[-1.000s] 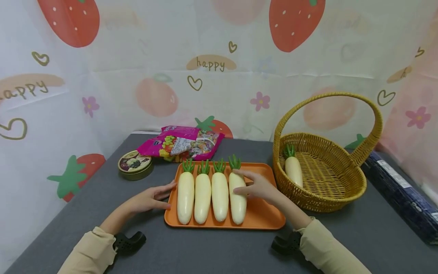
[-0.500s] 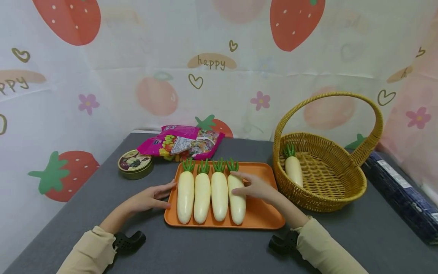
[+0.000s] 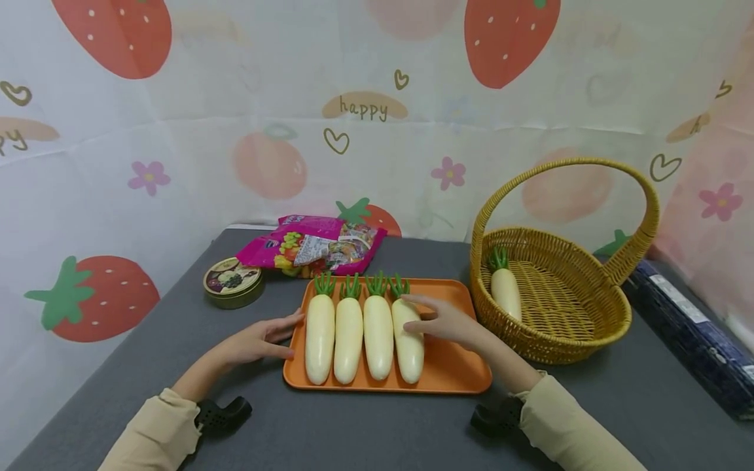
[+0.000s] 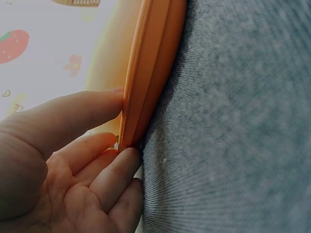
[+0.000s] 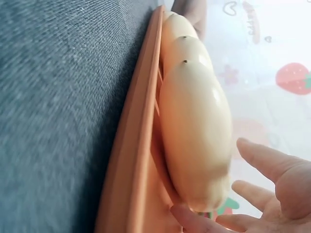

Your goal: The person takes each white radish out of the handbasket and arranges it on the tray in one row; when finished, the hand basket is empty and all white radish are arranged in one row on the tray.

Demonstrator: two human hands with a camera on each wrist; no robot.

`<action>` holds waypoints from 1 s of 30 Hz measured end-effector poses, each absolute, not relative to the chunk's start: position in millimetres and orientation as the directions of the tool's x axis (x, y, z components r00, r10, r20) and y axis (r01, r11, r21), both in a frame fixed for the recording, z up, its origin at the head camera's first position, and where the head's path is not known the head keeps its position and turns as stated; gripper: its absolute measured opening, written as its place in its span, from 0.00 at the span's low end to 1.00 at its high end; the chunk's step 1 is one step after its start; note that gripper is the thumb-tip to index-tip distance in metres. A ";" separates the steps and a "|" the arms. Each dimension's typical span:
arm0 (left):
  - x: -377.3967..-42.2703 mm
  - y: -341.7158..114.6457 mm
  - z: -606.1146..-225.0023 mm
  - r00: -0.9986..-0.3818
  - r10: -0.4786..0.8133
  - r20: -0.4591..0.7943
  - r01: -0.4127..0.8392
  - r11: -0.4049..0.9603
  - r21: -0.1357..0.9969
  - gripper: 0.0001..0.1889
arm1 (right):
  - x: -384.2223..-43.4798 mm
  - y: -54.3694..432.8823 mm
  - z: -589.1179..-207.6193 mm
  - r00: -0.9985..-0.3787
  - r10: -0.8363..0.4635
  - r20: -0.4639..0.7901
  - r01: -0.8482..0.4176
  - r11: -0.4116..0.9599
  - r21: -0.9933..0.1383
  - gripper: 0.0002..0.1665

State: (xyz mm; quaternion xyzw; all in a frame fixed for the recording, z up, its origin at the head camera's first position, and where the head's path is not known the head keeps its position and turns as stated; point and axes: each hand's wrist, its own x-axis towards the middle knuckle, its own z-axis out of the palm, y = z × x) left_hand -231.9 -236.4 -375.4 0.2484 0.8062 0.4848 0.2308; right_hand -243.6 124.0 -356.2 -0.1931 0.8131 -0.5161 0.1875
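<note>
Several white radishes (image 3: 349,340) with green tops lie side by side on an orange tray (image 3: 450,366). The rightmost radish (image 3: 408,347) tilts slightly, its leafy end leaning left. Over that radish's right side is my right hand (image 3: 443,319), fingers spread; in the right wrist view the thumb (image 5: 265,162) stands apart from it, and whether a fingertip touches it I cannot tell. At the tray's left rim my left hand (image 3: 259,341) rests with loose fingers. In the left wrist view its thumb (image 4: 92,104) and fingertips touch the rim. Another radish (image 3: 505,293) lies in the wicker basket (image 3: 554,350).
Behind the tray lie pink snack bags (image 3: 318,245). A round tin (image 3: 233,282) stands at the back left. Right of the basket is a long dark blue package (image 3: 689,337). A printed cloth backdrop (image 3: 377,163) hangs behind the grey table (image 3: 353,432).
The rightmost radish's leafy end has shifted a little left, towards its neighbour. My right hand moved slightly left with it, then eased back right. My left hand has stayed at the tray rim.
</note>
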 end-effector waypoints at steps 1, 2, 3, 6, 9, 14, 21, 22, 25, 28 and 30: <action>-231.8 -236.4 -375.3 -0.769 0.625 -0.132 0.174 0.404 0.898 0.37 | -242.9 125.7 -354.9 -0.858 -0.502 -0.114 -0.111 0.397 -0.911 0.39; -231.6 -236.2 -375.3 -0.768 0.626 -0.131 0.174 0.401 0.899 0.37 | -241.8 127.7 -353.1 -0.861 -0.492 -0.126 -0.099 0.406 -0.908 0.41; -231.4 -236.2 -375.5 -0.769 0.626 -0.132 0.170 0.398 0.901 0.37 | -240.4 129.8 -350.6 -0.865 -0.483 -0.138 -0.089 0.417 -0.905 0.42; -230.7 -235.8 -376.2 -0.768 0.628 -0.130 0.167 0.393 0.904 0.37 | -234.3 137.0 -339.3 -0.865 -0.474 -0.166 -0.066 0.435 -0.898 0.44; -230.3 -235.9 -376.8 -0.771 0.623 -0.129 0.170 0.397 0.902 0.37 | -227.2 146.2 -322.7 -0.844 -0.512 -0.158 -0.083 0.416 -0.906 0.45; -230.9 -236.1 -375.7 -0.770 0.625 -0.128 0.177 0.402 0.898 0.36 | -218.9 168.8 -290.6 -0.803 -0.588 -0.101 -0.151 0.364 -0.919 0.39; -229.7 -234.6 -375.7 -0.770 0.626 -0.127 0.184 0.408 0.894 0.36 | -213.0 211.2 -251.3 -0.815 -0.577 -0.041 -0.218 0.372 -0.902 0.30; -229.5 -234.5 -375.9 -0.770 0.626 -0.126 0.185 0.408 0.894 0.36 | -213.5 216.3 -246.8 -0.822 -0.569 -0.029 -0.235 0.385 -0.893 0.30; -229.4 -234.2 -376.1 -0.770 0.625 -0.125 0.184 0.406 0.895 0.36 | -217.7 229.5 -235.8 -0.840 -0.543 -0.006 -0.264 0.419 -0.869 0.29; -229.9 -234.1 -375.7 -0.774 0.621 -0.125 0.180 0.404 0.897 0.36 | -226.5 239.1 -229.6 -0.855 -0.518 0.015 -0.301 0.474 -0.827 0.30; -230.1 -234.1 -375.5 -0.778 0.615 -0.128 0.175 0.407 0.896 0.36 | -233.6 244.2 -229.0 -0.868 -0.496 0.030 -0.325 0.520 -0.790 0.30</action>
